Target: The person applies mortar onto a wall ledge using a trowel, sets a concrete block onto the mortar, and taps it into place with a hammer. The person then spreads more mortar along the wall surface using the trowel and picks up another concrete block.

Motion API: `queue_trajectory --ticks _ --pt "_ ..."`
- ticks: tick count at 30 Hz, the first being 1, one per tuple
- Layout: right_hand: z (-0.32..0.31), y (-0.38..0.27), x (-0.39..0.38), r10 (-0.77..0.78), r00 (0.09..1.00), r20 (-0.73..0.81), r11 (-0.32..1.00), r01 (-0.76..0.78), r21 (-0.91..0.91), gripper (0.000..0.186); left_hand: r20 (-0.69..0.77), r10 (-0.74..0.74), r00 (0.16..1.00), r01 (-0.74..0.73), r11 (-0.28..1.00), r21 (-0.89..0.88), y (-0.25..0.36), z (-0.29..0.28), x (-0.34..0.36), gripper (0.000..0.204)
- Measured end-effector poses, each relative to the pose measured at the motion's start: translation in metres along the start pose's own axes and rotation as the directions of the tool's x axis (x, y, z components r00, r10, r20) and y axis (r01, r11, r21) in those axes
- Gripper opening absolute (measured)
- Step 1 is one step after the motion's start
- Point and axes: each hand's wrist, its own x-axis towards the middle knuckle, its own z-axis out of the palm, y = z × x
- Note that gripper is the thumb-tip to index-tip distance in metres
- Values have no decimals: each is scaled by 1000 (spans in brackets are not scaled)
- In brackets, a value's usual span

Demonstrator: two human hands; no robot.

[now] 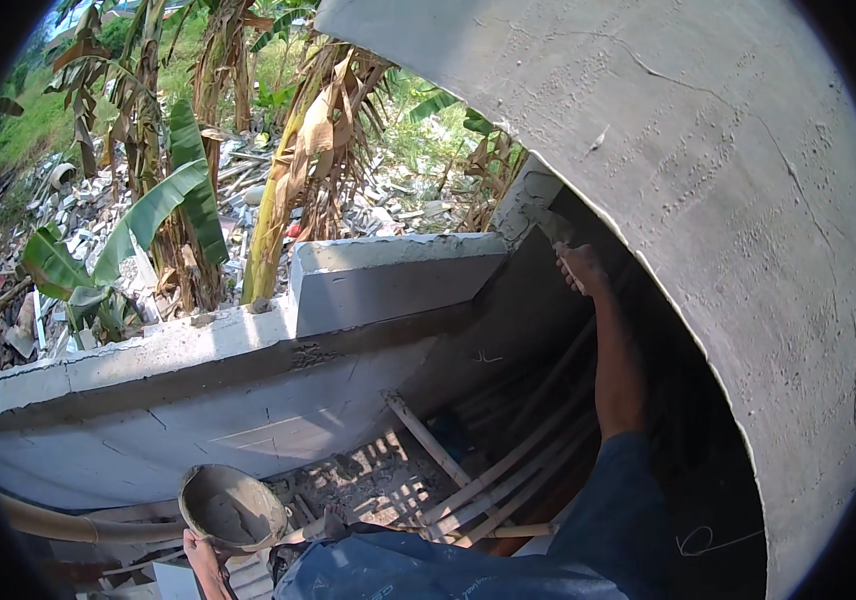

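Note:
My right hand [585, 268] reaches far forward, closed around the handle of a trowel [554, 226]. The trowel's blade is against or very near the rough, mortar-smeared end block [528, 202] beside the dark opening. Low on the left, my left hand [206, 562] grips the rim of a round bucket [266, 496]. Grey wet mortar [228, 520] lies inside that bucket. A pale wall block [388, 285] stands on the low wall, its far end close to the end block. The join between them is partly in shadow.
A large curved-looking concrete slab [688, 180] overhangs the right side. The low wall [148, 355] runs across to the left. Bamboo poles [488, 495] lie below by the rubble-strewn floor. Beyond the wall are banana plants [278, 200] and broken debris [378, 215].

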Motion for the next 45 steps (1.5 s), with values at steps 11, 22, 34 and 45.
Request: queue_trajectory --ticks 11,22,34,45 --pt "-76 4 -84 -88 956 -281 973 142 180 43 4 -30 1000 30 990 -138 2 11 -12 16" --pt "100 46 -255 -478 786 392 814 229 534 35 -120 -106 987 76 969 -234 22 47 -50 17" --pt "378 16 -397 -304 -105 947 680 672 293 23 -522 -95 848 80 996 -50 -100 14 -34 28" --pt "661 61 -583 -94 -478 873 164 858 488 36 -631 -320 707 47 911 -409 -259 -102 19 21"
